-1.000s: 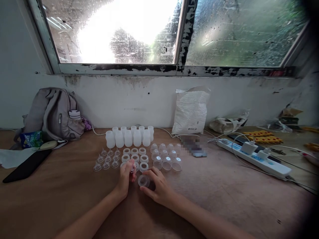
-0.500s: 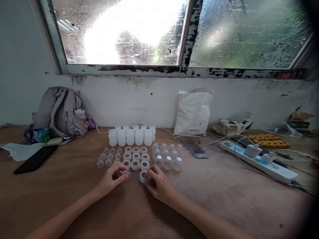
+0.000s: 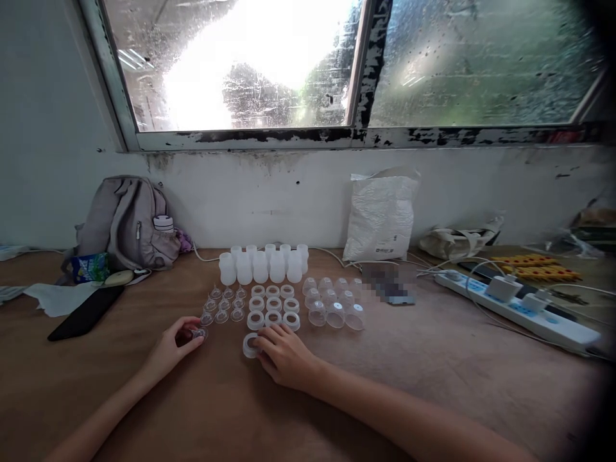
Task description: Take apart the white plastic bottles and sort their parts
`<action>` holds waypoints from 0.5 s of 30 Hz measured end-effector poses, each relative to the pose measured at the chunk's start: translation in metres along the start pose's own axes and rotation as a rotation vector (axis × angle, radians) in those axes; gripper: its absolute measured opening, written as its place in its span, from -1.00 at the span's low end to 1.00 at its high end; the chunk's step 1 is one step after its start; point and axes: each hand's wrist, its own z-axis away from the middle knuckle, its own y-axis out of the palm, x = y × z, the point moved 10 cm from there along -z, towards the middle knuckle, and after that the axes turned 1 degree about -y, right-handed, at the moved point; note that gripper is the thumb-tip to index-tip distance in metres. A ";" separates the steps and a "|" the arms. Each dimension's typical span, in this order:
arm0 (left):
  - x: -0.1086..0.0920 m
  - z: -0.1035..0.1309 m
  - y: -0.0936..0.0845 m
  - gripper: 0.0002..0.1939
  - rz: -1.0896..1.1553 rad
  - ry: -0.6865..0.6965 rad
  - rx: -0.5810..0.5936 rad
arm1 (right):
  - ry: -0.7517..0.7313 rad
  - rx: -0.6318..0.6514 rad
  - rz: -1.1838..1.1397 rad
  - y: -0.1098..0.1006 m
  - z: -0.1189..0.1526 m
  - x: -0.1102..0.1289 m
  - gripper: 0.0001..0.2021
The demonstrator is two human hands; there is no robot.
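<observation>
My left hand (image 3: 169, 348) pinches a clear silicone bottle nipple (image 3: 199, 333) between thumb and fingers, at the near left corner of several matching nipples (image 3: 222, 316). My right hand (image 3: 287, 360) has its fingers closed on a translucent screw ring (image 3: 247, 348), low over or on the table; whether it touches the wood I cannot tell. Just behind it stand rows of similar rings (image 3: 256, 323). Frosted white bottles (image 3: 244, 269) line up at the back. Clear domed caps (image 3: 335, 317) form rows to the right of the rings.
A grey backpack (image 3: 120, 224) and a black phone-like slab (image 3: 86, 313) are at the left. Near the wall stands a white plastic mailer (image 3: 380, 221). A white power strip (image 3: 517, 311) with plugs and cables lies at the right. The brown table (image 3: 385, 372) extends around the parts.
My left hand has moved left with the nipple, towards the nipple rows. My right hand has also shifted left, carrying the ring. The view has turned slightly left.
</observation>
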 end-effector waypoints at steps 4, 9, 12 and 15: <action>0.005 -0.003 0.005 -0.61 -0.159 0.011 0.021 | 0.077 -0.015 -0.019 0.009 -0.005 -0.007 -0.85; 0.005 -0.003 0.004 -0.61 -0.245 0.022 0.006 | 0.110 -0.032 -0.035 0.008 -0.002 -0.012 -0.86; 0.000 -0.002 0.005 -0.62 -0.271 0.037 0.006 | 0.111 -0.049 -0.059 0.006 -0.003 -0.012 -0.85; -0.006 0.000 0.003 -0.61 -0.287 0.049 -0.020 | 0.114 -0.088 -0.078 0.000 -0.003 -0.011 -0.83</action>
